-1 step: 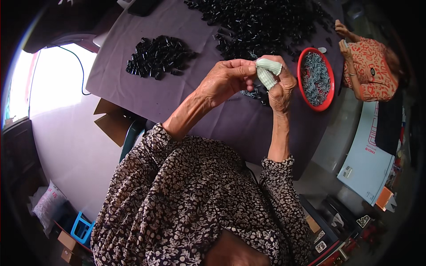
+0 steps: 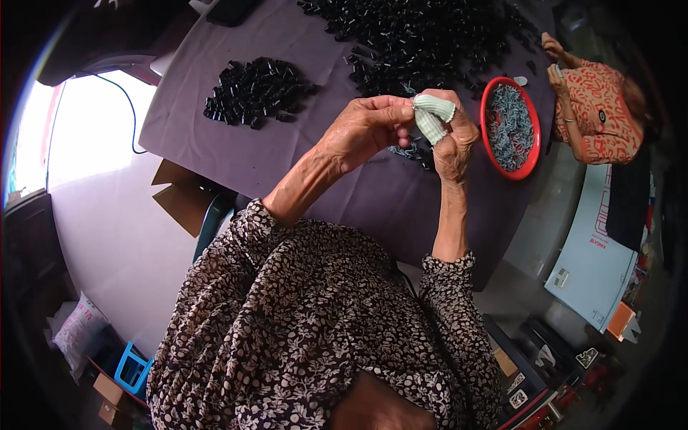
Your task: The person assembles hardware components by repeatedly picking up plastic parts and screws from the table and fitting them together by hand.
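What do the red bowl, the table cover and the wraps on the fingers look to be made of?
The red bowl looks like glossy moulded plastic: smooth rim, even colour. The table cover seems a thin purple sheet, cloth or plastic, matte, with creases near its edges. The wraps on the right hand look like ribbed knit fabric, pale green, judging by the fine parallel ridges.

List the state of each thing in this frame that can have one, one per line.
left hand: raised above the table, fingertips pinching at the right hand's fingers
right hand: raised, fingers wrapped in pale green ribbed cloth
red bowl: filled with grey-blue small pieces
small black pile: heaped, apart from the big black pile
table cover: spread flat
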Demonstrator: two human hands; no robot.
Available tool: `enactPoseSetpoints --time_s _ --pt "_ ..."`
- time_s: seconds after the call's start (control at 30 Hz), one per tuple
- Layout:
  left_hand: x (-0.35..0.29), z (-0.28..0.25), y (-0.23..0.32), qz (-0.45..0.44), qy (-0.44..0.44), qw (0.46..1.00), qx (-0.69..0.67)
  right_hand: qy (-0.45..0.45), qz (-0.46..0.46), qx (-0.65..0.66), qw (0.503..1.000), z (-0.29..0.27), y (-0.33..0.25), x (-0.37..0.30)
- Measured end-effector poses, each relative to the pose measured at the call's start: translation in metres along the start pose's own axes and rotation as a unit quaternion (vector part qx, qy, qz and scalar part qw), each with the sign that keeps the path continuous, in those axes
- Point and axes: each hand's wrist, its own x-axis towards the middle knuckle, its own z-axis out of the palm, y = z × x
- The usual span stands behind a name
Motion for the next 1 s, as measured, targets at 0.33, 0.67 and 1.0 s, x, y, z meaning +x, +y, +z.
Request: enactPoseSetpoints --time_s 0.33,0.67,1.0 --pt "0.002 -0.009 0.0 0.032 0.018 0.999 0.013 -0.031 -0.133 -0.257 0.957 0.001 -0.006 0.007" --pt "-0.003 -0.002 0.005 0.034 0.04 0.996 0.069 -0.017 -0.138 -0.147 0.979 -0.004 0.0 0.006" --pt "-0.005 0.001 0.006 0.079 0.015 0.984 0.157 0.027 -0.059 -0.091 0.994 -0.001 -0.007 0.007"
